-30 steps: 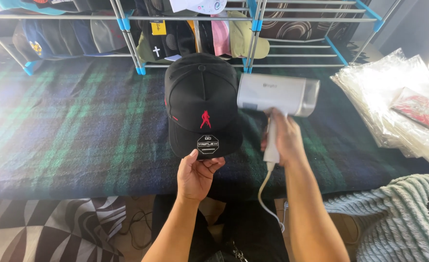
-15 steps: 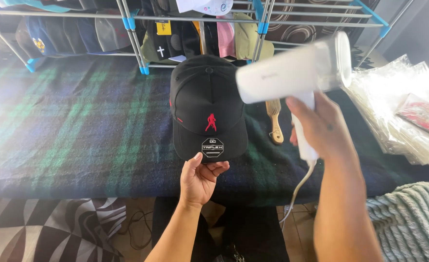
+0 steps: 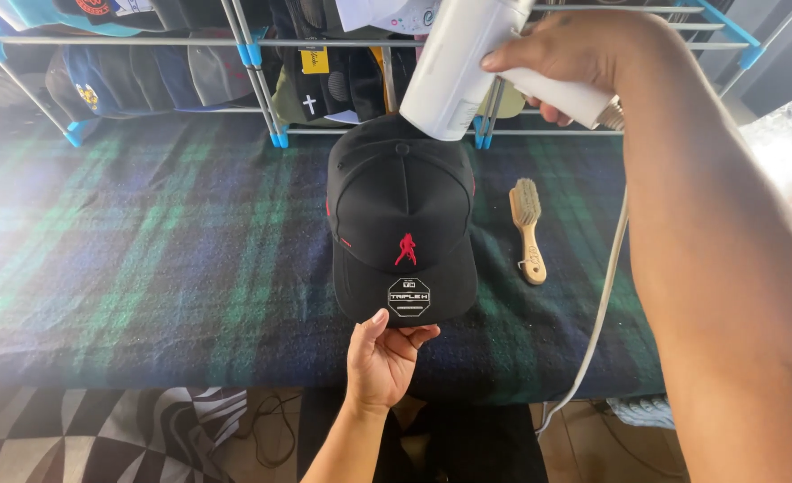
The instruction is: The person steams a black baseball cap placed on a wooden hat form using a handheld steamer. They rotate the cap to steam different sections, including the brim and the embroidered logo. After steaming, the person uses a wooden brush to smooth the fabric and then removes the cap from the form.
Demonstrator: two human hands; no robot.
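Black cap [image 3: 402, 219] sits mid-counter [image 3: 145, 259] on the plaid cloth, brim toward the person. The left hand [image 3: 380, 358], at 6 o'clock of the cap, pinches the brim edge, fingers curled under and thumb on top. The right hand [image 3: 562, 63], raised at 1 o'clock with the forearm crossing the view, is closed round the handle of a white steamer [image 3: 459, 63], nozzle tilted at the crown. Held too close, I judge it could mark the fabric; its cord [image 3: 597, 313] could snag the brush [image 3: 528, 228] at 3 o'clock.
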